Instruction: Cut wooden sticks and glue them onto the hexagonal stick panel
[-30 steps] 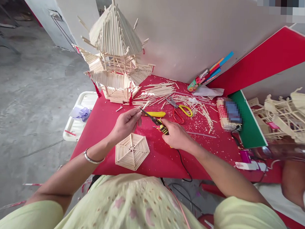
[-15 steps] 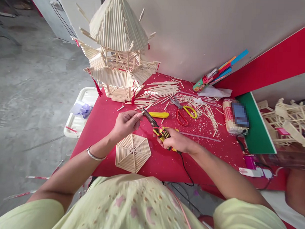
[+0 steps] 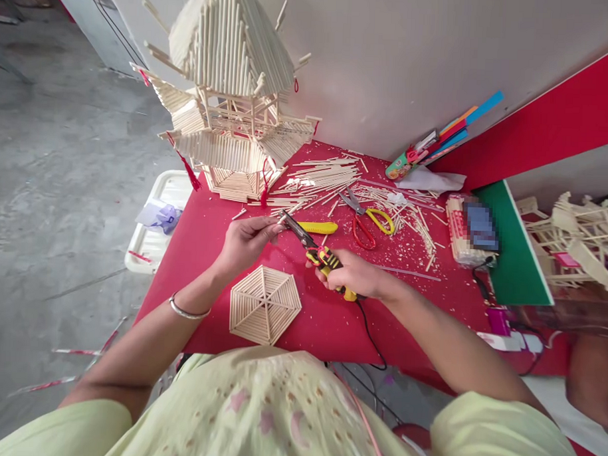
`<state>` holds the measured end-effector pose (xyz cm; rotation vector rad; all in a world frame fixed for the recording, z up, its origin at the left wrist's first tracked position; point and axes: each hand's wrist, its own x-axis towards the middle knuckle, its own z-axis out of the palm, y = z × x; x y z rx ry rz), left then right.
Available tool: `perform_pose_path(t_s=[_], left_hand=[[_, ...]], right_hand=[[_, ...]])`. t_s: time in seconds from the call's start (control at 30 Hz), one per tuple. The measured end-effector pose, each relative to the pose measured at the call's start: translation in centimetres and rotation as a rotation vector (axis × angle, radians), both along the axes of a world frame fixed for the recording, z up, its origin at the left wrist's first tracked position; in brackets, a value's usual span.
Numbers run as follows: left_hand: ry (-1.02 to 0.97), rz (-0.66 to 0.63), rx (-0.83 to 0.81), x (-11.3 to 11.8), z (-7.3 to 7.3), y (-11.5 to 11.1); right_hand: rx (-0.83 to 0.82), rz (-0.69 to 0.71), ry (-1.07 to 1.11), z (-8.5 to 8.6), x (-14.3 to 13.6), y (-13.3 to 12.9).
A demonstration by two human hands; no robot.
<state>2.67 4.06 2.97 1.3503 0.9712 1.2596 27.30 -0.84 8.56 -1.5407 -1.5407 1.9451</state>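
**Thin stick at the cutter tips**

Left, a white tray [image 3: 156,243] bears a crumpled wrapper [image 3: 165,218]. Over the counter [image 3: 197,234], your left hand [image 3: 243,244] pinches the stick [image 3: 281,220]: likely light, stiff, snappable; grip it behind the blades. Your right hand [image 3: 355,273] clasps the cutters [image 3: 300,234]. Beyond, a cup [image 3: 398,167] holds coloured strips [image 3: 453,132].

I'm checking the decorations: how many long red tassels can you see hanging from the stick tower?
2: left tassel and front tassel, both on the stick tower. More may be hidden behind it.
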Motion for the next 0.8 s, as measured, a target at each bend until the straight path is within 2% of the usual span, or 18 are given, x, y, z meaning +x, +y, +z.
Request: perform_pose_path(t_s=[0.07,0.17,0.23,0.27,0.4,0.5,0.57,0.6,0.63,0.7,0.8], left_hand=[[0.106,0.035,0.110,-0.3,-0.3,-0.2],[0.173,-0.022,0.180,-0.5,-1.2,-0.9],[0.183,-0.031,0.126,-0.5,-1.8,-1.2],[0.172,-0.027,0.076,-0.5,-2.1,-1.3],[-0.029,-0.049,-0.164,-0.5,-2.7,-0.8],[-0.218,-0.095,-0.331,-0.6,-2.7,-0.6],[-0.292,-0.136,-0.405,-0.6,-2.6,-0.8],[-0.317,-0.154,-0.429,-0.5,-2.6,-0.9],[-0.338,-0.172,-0.447,-0.4,-2.6,-1.0],[-0.380,-0.198,-0.461,-0.3,-2.7,-1.3],[-0.419,-0.224,-0.459,-0.1,-2.7,-1.5]], right_hand=[[0.112,0.010,-0.209,-0.6,0.9,1.7],[0.288,-0.056,-0.641,-1.1,2.6,5.4],[0.384,-0.097,-0.850,-1.4,3.4,8.1],[0.416,-0.050,-0.948,-1.6,3.6,9.3],[0.442,0.057,-0.976,-2.5,3.4,12.2],[0.563,0.035,-0.853,-2.8,4.6,12.6],[0.655,-0.070,-0.817,-2.8,6.8,12.1],[0.678,-0.133,-0.899,-2.9,8.0,11.8],[0.650,-0.124,-1.025,-3.0,9.3,11.4],[0.487,-0.010,-1.205,-3.5,11.2,10.5],[0.436,0.095,-1.272,-4.9,12.1,9.5]])
